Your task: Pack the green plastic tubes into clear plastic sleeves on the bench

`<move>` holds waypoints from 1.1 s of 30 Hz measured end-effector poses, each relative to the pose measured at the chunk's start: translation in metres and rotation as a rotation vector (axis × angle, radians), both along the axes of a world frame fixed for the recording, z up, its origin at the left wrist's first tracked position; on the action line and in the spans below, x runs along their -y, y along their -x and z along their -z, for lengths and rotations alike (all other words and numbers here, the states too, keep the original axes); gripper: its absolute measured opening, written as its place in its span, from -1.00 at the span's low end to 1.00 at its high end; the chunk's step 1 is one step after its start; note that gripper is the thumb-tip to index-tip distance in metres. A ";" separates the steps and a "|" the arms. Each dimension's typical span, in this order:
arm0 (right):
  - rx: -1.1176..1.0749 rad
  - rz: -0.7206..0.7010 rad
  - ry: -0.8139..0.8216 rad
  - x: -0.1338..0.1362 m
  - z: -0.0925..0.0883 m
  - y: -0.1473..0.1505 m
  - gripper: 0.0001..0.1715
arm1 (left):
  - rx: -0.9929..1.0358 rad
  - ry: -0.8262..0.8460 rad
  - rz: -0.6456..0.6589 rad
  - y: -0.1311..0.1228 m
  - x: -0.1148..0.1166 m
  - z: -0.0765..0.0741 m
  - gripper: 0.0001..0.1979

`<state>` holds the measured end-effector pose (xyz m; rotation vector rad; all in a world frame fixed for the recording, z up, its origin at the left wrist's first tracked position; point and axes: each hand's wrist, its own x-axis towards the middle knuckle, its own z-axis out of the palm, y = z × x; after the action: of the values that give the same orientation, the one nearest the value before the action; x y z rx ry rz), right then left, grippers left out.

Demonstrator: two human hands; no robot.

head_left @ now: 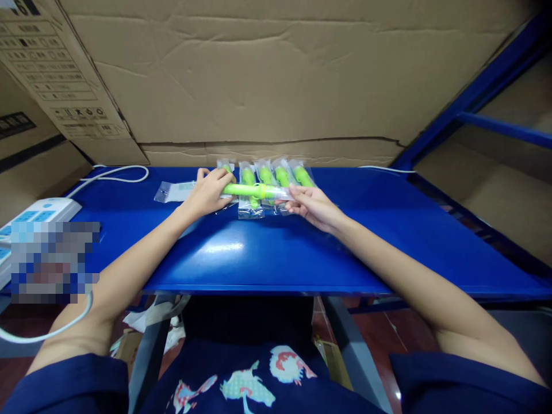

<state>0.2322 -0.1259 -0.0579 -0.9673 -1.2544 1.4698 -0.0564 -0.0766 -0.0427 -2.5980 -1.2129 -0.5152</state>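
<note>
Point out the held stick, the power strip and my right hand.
Held stick (248, 190): head view, on its green shaft.
Power strip (39, 217): head view, on its socketed top.
Right hand (318, 208): head view, on its middle.

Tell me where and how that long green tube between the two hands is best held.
Probably near its ends, one hand from each side: the long green tube is slim and lies crosswise over the bagged green pieces. The left hand has the green end; the right hand pinches the clear end, leaving the middle uncovered.
</note>
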 end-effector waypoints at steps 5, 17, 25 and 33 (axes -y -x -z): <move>-0.041 -0.105 0.054 0.006 0.003 0.007 -0.68 | -0.078 0.052 -0.004 -0.005 0.001 -0.002 -0.73; -0.065 -0.169 0.110 0.006 0.000 0.008 -0.76 | -0.120 0.040 0.068 -0.008 -0.003 0.003 -0.59; -0.078 -0.151 0.060 0.005 0.004 0.010 -0.66 | -0.098 0.052 0.127 -0.021 0.005 0.005 -0.56; -0.125 -0.069 -0.008 0.003 0.009 0.014 -0.66 | 0.023 0.025 0.279 -0.016 0.002 0.004 -0.30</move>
<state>0.2185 -0.1285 -0.0671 -0.8206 -1.2119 1.5539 -0.0406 -0.0785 -0.0471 -2.8070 -0.8705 -0.5854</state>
